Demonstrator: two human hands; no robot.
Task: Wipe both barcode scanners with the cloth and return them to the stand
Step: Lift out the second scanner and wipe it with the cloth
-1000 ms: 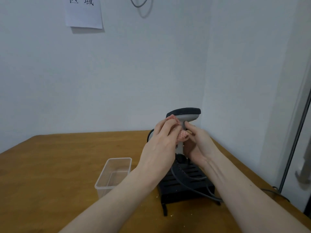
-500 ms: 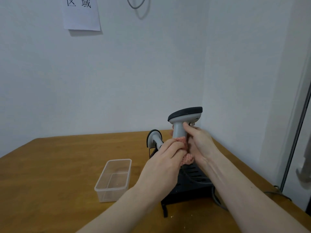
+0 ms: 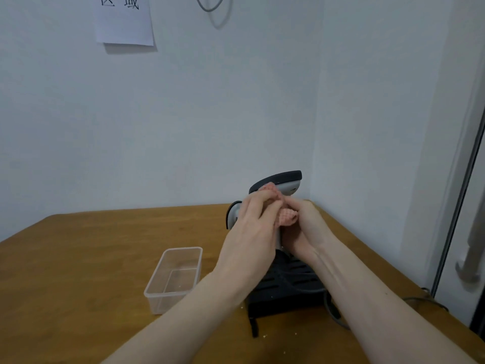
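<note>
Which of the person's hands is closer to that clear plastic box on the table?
Left. The left hand is up and right of the clear plastic box; the right hand sits farther right, beyond the left hand.

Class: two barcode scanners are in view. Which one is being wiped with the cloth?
The taller scanner with the dark top, held up in both hands; the other scanner sits behind the left hand, untouched by the pink cloth.

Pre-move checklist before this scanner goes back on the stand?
1. Cloth on held scanner: ok, left hand presses it on.
2. Right hand gripping the handle: ok.
3. Second scanner seated in stand: cannot tell, hands hide it.
4. Free slot for held scanner: cannot tell, hidden.
5. Cable clear of slot: cannot tell, it crosses the stand.
6. Plastic container out of the way: ok.
</note>
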